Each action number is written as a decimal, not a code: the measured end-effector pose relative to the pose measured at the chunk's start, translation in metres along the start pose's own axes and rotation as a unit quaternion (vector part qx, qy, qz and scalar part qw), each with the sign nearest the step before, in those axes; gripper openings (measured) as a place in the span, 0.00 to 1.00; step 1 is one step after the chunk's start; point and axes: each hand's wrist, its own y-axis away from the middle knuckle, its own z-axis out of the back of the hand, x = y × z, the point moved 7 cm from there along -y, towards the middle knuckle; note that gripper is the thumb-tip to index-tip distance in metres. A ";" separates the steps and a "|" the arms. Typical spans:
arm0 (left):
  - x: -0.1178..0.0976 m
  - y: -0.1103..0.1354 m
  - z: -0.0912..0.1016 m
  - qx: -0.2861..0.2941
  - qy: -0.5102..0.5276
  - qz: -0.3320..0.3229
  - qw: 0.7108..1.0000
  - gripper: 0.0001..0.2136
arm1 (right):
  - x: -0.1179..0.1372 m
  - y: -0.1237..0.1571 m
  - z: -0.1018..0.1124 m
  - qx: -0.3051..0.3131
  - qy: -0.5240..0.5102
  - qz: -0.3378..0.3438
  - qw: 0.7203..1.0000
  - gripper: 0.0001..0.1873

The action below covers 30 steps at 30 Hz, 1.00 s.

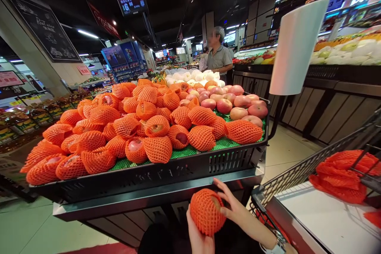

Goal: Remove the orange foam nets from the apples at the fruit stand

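Note:
An apple wrapped in an orange foam net [206,211] sits low in the middle of the view, below the display's front edge. My left hand [199,238] cups it from underneath, fingers closed around it. My right hand [230,202] rests on its right side, fingers curled against the net. A watch is on my right wrist. Just above stands a black display tray [166,172] piled with several more netted apples [143,135] on a green mat.
Bare pink apples [235,103] fill the tray's back right. A wire shopping cart [315,202] at right holds loose orange nets [342,174]. A white bag roll [296,45] stands at the tray's right corner. A person [218,55] stands behind the display.

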 end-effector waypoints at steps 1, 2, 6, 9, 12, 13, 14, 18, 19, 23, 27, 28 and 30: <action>-0.005 0.000 -0.002 -0.008 -0.001 -0.014 1.000 0.11 | -0.002 0.001 -0.003 0.018 -0.070 -0.032 0.997 0.48; -0.010 0.000 -0.004 -0.013 0.001 -0.023 1.000 0.11 | -0.001 0.004 -0.006 0.035 -0.142 -0.058 0.988 0.46; -0.024 0.000 -0.017 -0.022 0.014 -0.044 0.999 0.12 | 0.020 0.017 -0.032 0.109 -0.376 -0.125 0.911 0.32; -0.038 0.003 -0.030 0.056 -0.091 -0.169 0.980 0.14 | 0.026 0.027 -0.046 0.104 -0.463 -0.189 0.859 0.31; -0.043 0.014 -0.050 0.219 -0.258 -0.319 0.885 0.16 | 0.023 0.035 -0.044 0.056 -0.469 -0.228 0.851 0.32; -0.044 0.017 -0.054 0.267 -0.273 -0.346 0.857 0.18 | 0.023 0.038 -0.038 0.038 -0.456 -0.230 0.859 0.33; -0.047 0.019 -0.055 0.307 -0.263 -0.368 0.838 0.19 | 0.026 0.039 -0.028 0.015 -0.435 -0.224 0.872 0.34; -0.079 0.022 -0.049 0.337 -0.162 -0.440 0.816 0.21 | 0.086 0.012 0.056 -0.153 -0.231 -0.051 0.959 0.40; -0.084 0.020 -0.047 0.325 -0.162 -0.436 0.824 0.20 | 0.116 -0.002 0.083 -0.213 -0.137 0.036 0.967 0.40; -0.088 0.015 -0.036 0.262 -0.193 -0.380 0.866 0.18 | 0.230 -0.074 0.145 -0.379 0.295 0.291 0.827 0.43; -0.075 0.011 -0.026 0.223 -0.242 -0.346 0.879 0.16 | 0.230 -0.176 0.168 -0.278 0.480 0.139 0.821 0.42; -0.073 0.008 -0.024 0.218 -0.253 -0.340 0.879 0.16 | 0.223 -0.190 0.171 -0.258 0.492 0.114 0.824 0.41; -0.072 0.001 -0.019 0.210 -0.263 -0.331 0.881 0.16 | 0.210 -0.205 0.172 -0.231 0.499 0.095 0.830 0.33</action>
